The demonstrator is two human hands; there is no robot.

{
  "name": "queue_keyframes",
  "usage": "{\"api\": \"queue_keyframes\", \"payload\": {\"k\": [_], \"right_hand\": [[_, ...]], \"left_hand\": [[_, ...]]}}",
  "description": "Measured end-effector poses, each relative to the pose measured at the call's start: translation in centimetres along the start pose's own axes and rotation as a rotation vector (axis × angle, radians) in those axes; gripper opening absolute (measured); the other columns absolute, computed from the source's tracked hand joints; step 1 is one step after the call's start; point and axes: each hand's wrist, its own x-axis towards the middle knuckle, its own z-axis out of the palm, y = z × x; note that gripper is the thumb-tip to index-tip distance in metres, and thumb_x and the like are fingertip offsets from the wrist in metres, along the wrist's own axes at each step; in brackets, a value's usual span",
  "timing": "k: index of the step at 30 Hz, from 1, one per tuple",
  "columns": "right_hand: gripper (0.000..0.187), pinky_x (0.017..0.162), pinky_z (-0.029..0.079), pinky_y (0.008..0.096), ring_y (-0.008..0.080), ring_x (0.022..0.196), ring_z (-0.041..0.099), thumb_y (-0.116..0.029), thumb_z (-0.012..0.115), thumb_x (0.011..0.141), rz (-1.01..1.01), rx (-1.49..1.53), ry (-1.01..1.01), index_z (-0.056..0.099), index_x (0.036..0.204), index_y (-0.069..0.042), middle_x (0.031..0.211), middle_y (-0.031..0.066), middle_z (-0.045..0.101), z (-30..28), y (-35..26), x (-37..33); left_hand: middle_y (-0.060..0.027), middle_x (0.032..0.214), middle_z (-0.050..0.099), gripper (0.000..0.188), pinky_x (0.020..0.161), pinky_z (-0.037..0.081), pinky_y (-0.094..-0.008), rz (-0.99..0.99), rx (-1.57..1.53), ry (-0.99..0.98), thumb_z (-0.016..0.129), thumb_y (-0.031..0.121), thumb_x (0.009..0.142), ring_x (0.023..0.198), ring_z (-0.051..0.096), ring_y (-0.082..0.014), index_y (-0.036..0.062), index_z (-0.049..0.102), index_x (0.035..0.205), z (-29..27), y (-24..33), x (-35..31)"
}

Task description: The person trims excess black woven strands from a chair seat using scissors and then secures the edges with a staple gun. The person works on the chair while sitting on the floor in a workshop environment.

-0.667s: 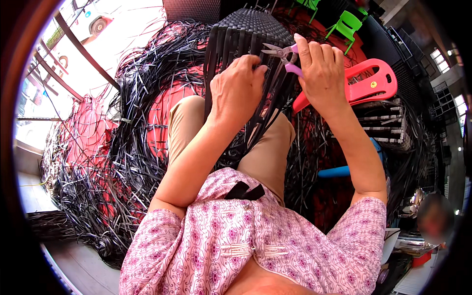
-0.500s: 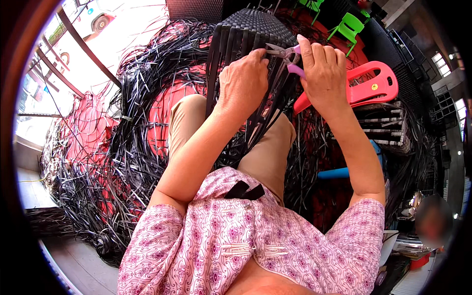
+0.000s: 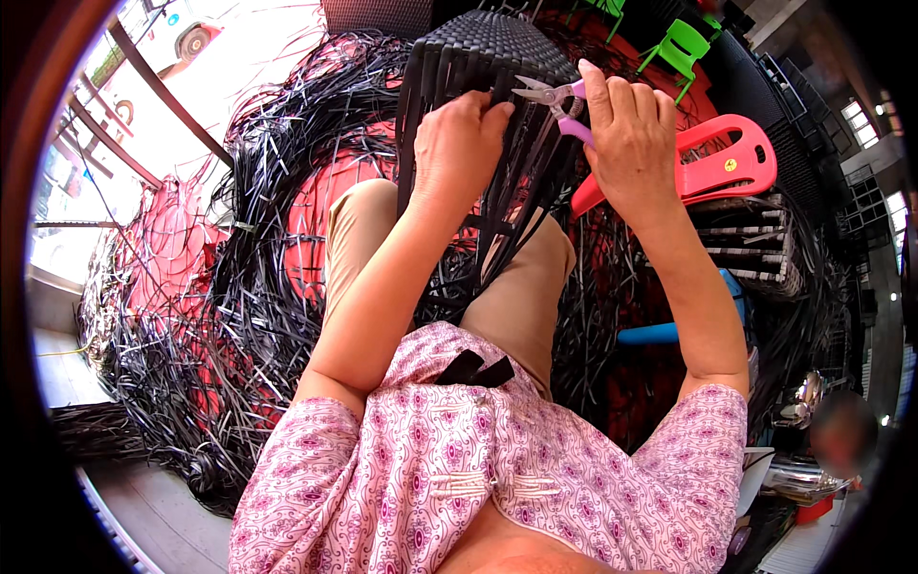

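A black woven wicker piece [image 3: 492, 46] stands in front of my knees, with loose black strips [image 3: 497, 196] hanging from its near edge. My left hand [image 3: 457, 143] is closed at these strips, thumb toward the index finger, and seems to pinch one; the fingertips are partly hidden. In my right hand [image 3: 631, 143] are small snips [image 3: 547, 96] with purple handles. Their blades are parted and point left, just right of the left hand's fingertips and close to the woven edge.
Tangled black strips [image 3: 239, 316] cover the red floor on the left. To the right are a red plastic seat back [image 3: 732, 177], a stack of woven pieces [image 3: 751, 244] and a blue bar [image 3: 650, 335]. A green chair [image 3: 679, 53] stands at the far right; a person [image 3: 841, 435] is at the right edge.
My left hand has moved slightly left and down, away from the tips of the snips. My right hand with the snips has stayed nearly in place.
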Motion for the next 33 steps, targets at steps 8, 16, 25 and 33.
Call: {"api": "queue_keyframes", "payload": {"k": [8, 16, 25, 33], "right_hand": [[0.048, 0.084, 0.041, 0.0358, 0.0182, 0.086, 0.051, -0.024, 0.063, 0.085, -0.035, -0.009, 0.113, 0.059, 0.13, -0.007, 0.091, 0.0017, 0.049, 0.5, 0.4, 0.8], [0.048, 0.084, 0.042, 0.0339, 0.0166, 0.088, 0.052, -0.02, 0.063, 0.085, -0.183, -0.143, 0.101, 0.058, 0.131, -0.009, 0.093, 0.0013, 0.052, 0.1, 1.0, 2.9], [0.044, 0.073, 0.042, 0.032, 0.0173, 0.081, 0.056, -0.017, 0.071, 0.077, -0.352, -0.073, -0.116, 0.059, 0.117, -0.004, 0.087, 0.0026, 0.056, -1.9, 2.8, 6.2], [0.043, 0.069, 0.044, 0.0316, 0.018, 0.077, 0.059, -0.012, 0.07, 0.073, -0.346, -0.09, -0.198, 0.058, 0.113, -0.002, 0.083, 0.0049, 0.056, -1.7, 2.6, 6.8]], "left_hand": [[-0.0022, 0.075, 0.07, 0.018, 0.044, 0.034, -0.0172, -0.45, -0.999, -0.24, 0.07, 0.018, 0.094, 0.048, 0.044, -0.0014, -0.0005, 0.073, 0.094, -2.0, 1.3, 0.5], [-0.0029, 0.081, 0.068, 0.021, 0.043, 0.034, -0.0159, -0.598, -1.232, -0.311, 0.065, 0.017, 0.098, 0.048, 0.044, -0.0018, -0.0027, 0.069, 0.103, -2.7, 1.4, 0.5], [-0.0004, 0.077, 0.065, 0.024, 0.045, 0.029, -0.0211, -0.681, -1.466, -0.378, 0.062, 0.017, 0.1, 0.048, 0.039, -0.0025, -0.0048, 0.064, 0.108, -3.0, 0.9, 0.9], [-0.001, 0.077, 0.065, 0.023, 0.045, 0.028, -0.021, -0.741, -1.513, -0.375, 0.061, 0.016, 0.1, 0.047, 0.037, -0.0023, -0.0055, 0.062, 0.108, -3.3, 1.0, 1.2]]}}
